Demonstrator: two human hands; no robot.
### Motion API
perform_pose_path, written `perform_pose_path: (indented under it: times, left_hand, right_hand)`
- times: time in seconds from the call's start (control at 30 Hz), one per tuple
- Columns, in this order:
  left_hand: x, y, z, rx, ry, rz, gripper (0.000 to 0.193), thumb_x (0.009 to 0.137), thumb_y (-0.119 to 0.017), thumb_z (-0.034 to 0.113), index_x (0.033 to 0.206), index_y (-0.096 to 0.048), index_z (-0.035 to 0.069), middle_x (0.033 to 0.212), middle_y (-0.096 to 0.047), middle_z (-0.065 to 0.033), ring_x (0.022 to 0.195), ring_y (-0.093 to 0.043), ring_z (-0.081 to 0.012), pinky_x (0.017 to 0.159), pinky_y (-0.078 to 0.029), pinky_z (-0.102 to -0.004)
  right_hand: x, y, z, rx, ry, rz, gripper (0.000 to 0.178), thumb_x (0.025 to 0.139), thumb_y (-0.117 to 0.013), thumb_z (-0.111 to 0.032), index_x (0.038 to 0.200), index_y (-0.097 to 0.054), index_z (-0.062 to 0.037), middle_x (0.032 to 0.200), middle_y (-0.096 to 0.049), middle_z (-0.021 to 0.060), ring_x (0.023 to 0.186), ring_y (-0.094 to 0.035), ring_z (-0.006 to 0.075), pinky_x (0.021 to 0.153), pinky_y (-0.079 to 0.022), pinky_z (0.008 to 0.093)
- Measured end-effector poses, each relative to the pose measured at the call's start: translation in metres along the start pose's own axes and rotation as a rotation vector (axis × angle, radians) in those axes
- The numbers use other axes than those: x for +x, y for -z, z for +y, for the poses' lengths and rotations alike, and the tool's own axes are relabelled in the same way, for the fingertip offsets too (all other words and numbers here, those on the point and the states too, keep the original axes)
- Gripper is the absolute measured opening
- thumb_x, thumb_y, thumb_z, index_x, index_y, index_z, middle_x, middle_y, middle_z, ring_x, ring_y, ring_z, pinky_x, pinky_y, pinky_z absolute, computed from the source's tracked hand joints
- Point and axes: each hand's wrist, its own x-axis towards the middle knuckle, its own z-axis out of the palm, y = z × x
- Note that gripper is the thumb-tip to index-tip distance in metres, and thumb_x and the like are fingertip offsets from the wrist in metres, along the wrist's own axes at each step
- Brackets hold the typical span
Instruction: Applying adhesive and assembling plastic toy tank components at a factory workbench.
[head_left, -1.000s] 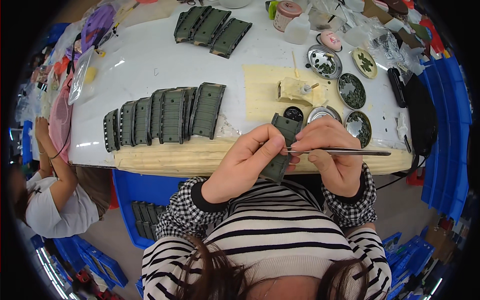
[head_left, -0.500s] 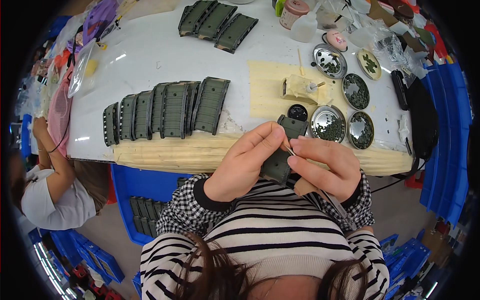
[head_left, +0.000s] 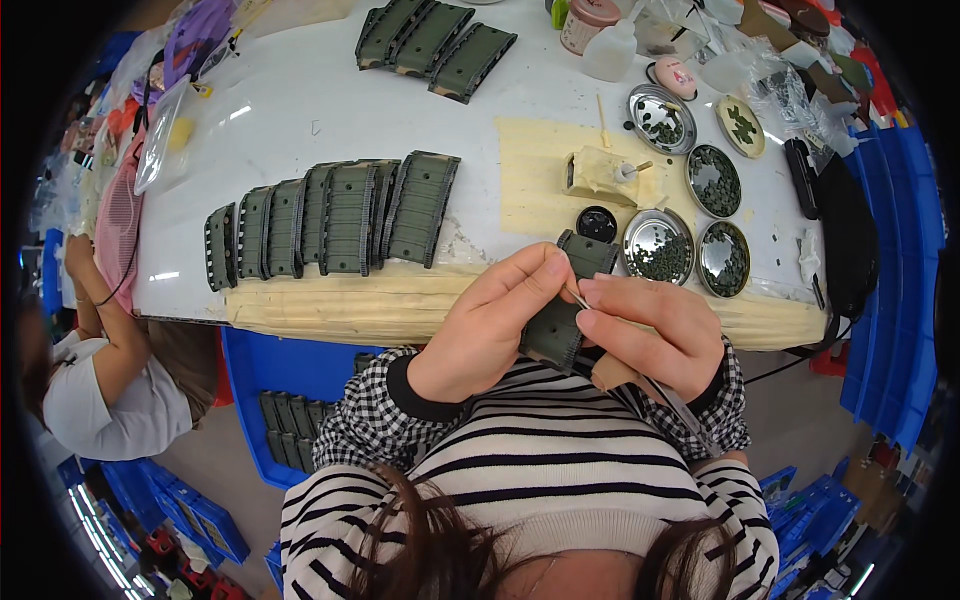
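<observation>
Close to my chest, at the table's near edge, a dark green, ribbed, slightly curved piece (head_left: 551, 336) is held tilted between my hands. My left hand (head_left: 487, 328) is closed around its left side, thumb and forefinger pinched over its middle. My right hand (head_left: 662, 335) grips metal tweezers (head_left: 672, 402) with a brown wrap on them, and their tips meet the pinched left fingers. Whatever small thing may sit at the tips is too small to make out. Part of the green piece is hidden behind the fingers.
Similar green pieces (head_left: 350, 220) stand in a row at left, with more (head_left: 470, 62) at the back. Round metal dishes (head_left: 657, 247) of small green bits and a black cup (head_left: 597, 224) sit at right. A blue bin (head_left: 262, 365) lies below; a co-worker (head_left: 120, 390) is at left.
Hardly anything differs: the right hand and the tweezers have shifted very slightly, and the view has moved a little. Both hands keep their grip.
</observation>
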Motion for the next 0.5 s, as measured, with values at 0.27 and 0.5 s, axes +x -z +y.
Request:
perform_pose_path:
  times: [0.27, 0.5]
  left_hand:
    - [-0.0005, 0.0007, -0.0006, 0.004, 0.0, -0.005, 0.027, 0.104, -0.043, 0.029, 0.094, -0.054, 0.006, 0.088, -0.053, 0.0029, 0.082, -0.049, -0.0028, 0.074, -0.043, -0.0175]
    - [0.0001, -0.0016, -0.0008, 0.007, 0.009, 0.025, 0.029, 0.104, -0.043, 0.03, 0.092, -0.054, 0.006, 0.087, -0.053, 0.0033, 0.081, -0.049, -0.0025, 0.073, -0.043, -0.0176]
  right_hand:
    - [0.0004, -0.002, 0.0006, 0.003, 0.009, 0.005, 0.035, 0.076, -0.073, -0.025, 0.099, -0.068, 0.001, 0.098, -0.066, 0.0163, 0.084, -0.068, 0.0267, 0.077, -0.058, 0.0352]
    - [0.0004, -0.0035, 0.0022, 0.002, 0.02, 0.022, 0.036, 0.076, -0.073, -0.026, 0.098, -0.068, 0.0016, 0.096, -0.066, 0.0154, 0.084, -0.069, 0.0266, 0.077, -0.059, 0.0348]
